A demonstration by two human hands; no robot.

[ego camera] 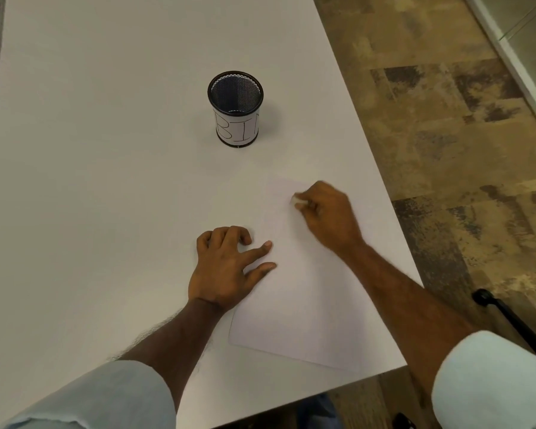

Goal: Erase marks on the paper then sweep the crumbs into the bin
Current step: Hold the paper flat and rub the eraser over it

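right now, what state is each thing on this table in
mesh bin: upright, open-topped, nothing visible inside
paper: flat on the table, no marks or crumbs discernible
eraser: pinched in the right hand, tip on the paper's far end
right hand: grips the eraser
left hand: forefinger and thumb press the paper's left edge
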